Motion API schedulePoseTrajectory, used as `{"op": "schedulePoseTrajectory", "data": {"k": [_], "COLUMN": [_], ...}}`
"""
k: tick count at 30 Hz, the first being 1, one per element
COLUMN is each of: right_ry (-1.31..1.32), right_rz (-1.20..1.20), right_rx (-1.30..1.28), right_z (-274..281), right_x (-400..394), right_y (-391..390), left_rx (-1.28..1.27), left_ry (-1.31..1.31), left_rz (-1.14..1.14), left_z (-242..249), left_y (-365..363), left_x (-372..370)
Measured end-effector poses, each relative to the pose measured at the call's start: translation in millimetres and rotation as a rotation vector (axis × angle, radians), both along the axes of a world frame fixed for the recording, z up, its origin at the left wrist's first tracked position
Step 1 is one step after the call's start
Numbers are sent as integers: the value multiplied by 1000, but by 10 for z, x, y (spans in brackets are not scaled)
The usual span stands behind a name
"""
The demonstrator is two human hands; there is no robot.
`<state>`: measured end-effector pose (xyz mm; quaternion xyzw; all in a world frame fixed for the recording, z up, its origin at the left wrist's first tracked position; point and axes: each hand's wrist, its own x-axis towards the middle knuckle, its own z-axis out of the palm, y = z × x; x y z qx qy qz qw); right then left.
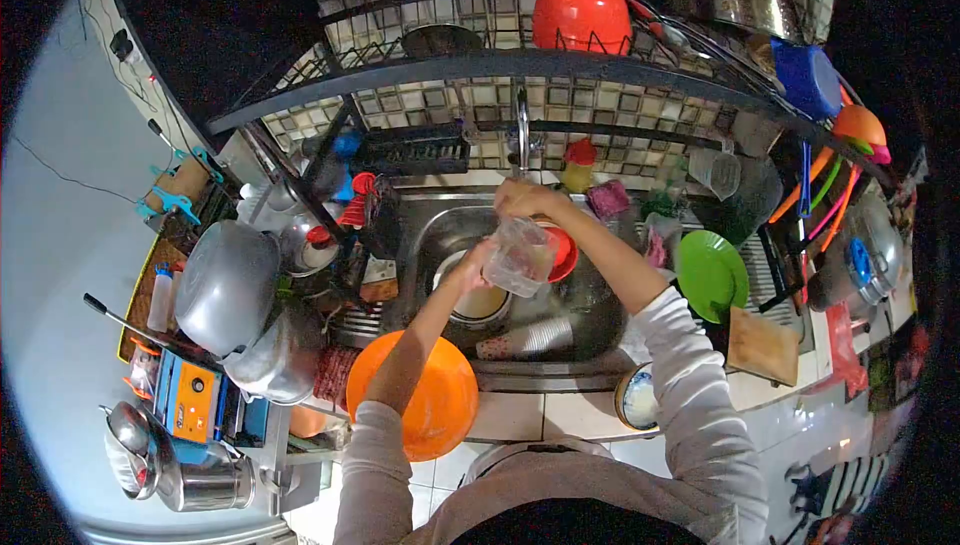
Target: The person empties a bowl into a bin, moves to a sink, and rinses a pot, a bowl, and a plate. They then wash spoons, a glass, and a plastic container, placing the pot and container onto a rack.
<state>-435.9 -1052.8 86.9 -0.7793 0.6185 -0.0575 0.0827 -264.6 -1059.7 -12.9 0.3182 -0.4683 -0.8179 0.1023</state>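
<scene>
My left hand [474,270] grips a clear plastic container [521,263] by its left side, holding it tilted over the sink [592,320]. Just above the container, my right hand [523,201] is closed at the end of the faucet [523,130]; whatever its fingers hold is hidden. Partly behind the container sits a red bowl [564,257]. Under my left hand, a white-rimmed round vessel [480,307] rests in the basin. A stack of white cups with red marks [530,339] lies on its side at the basin's front.
An orange basin [440,405] stands at the front left, beside large metal pots [228,275]. To the right are a green plate [712,275] and a wooden board [763,347]. A black rack [480,67] with a red bowl stack [582,13] spans above the sink.
</scene>
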Motion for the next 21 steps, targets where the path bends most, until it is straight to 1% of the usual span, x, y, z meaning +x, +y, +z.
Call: {"op": "schedulePoseTrajectory", "data": {"k": [1,2,4,5,6,7,8,9,10,11,12,13,14,15,16,17,18,19,20,21], "right_ry": [-104,-101,61,57,21,-13,-13,-233,-450,-449,-576,-697,-694,-666,-638,-638,-812,-983,-1064,-1061], "right_rz": [-152,-150,64,62,74,87,86,29,-29,-26,234,494,492,403,312,305,215,125,16,11], "right_rx": [-24,-24,296,298,52,-194,-192,75,343,346,311,276,285,262,237,239,206,164,140,132], "right_z": [2,24,10,-80,-324,-297,-257,147,360,231,50,0,-44,37,74,22,-75,-159,-245,-326], "right_x": [8,-10,-96,-111,-189,-161,-203,-86,18,2,-85,-109,-143,-138,-144,-175,-226,-281,-328,-374], "right_y": [-12,-37,-97,-102,-187,-139,-45,309,547,611,663,734,796,904,977,982,949,912,875,829], "left_rx": [-1,14,33,-21,-76,-75,-76,-77,-75,19,112,117,126,134,141,210,275,272,131,-12], "left_ry": [1,-16,-36,-24,-11,-10,-9,-9,-10,-11,-8,-1,16,33,35,7,-20,-17,-177,-334], "left_rz": [2,16,29,65,98,95,70,48,51,109,167,170,113,54,51,108,162,152,203,257], "left_z": [-46,-93,-6,33,133,185,240,262,263,262,266,241,212,160,61,-29,-77,13,98,251], "left_y": [-41,-79,-27,8,59,57,47,31,19,10,-5,-48,-96,-143,-200,-254,-275,-202,-107,33], "left_x": [16,28,46,59,62,64,89,113,125,128,116,115,131,115,55,-27,-108,-174,-233,-266]}}
